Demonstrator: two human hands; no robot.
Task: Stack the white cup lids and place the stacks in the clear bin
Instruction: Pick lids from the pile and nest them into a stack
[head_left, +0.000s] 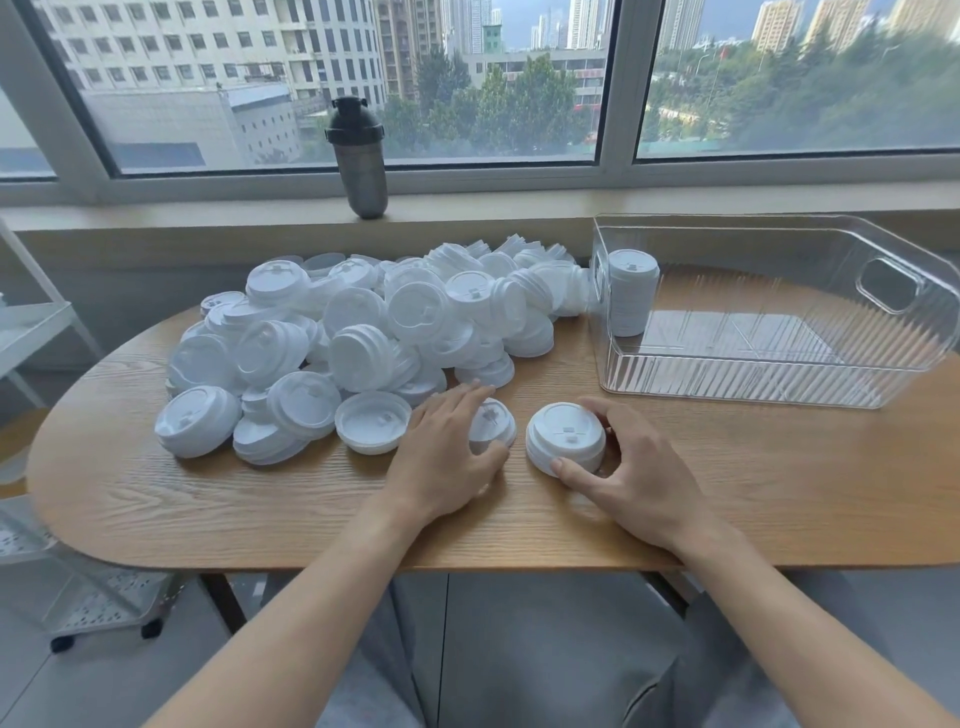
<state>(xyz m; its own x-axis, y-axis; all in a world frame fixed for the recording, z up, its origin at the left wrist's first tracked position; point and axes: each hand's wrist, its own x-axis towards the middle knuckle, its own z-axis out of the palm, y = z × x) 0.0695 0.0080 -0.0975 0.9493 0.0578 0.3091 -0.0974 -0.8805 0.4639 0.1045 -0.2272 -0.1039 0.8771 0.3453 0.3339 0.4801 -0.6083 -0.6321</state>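
A big heap of white cup lids covers the middle and left of the wooden table. My left hand grips a single lid lying at the heap's near edge. My right hand curls its thumb and fingers round a short stack of lids standing on the table beside it. At the right stands the clear bin, with one tall stack of lids upright in its back left corner.
A dark shaker bottle stands on the windowsill behind the heap. A white wheeled rack is on the floor at the left. Bare tabletop lies in front of my hands and right of the short stack.
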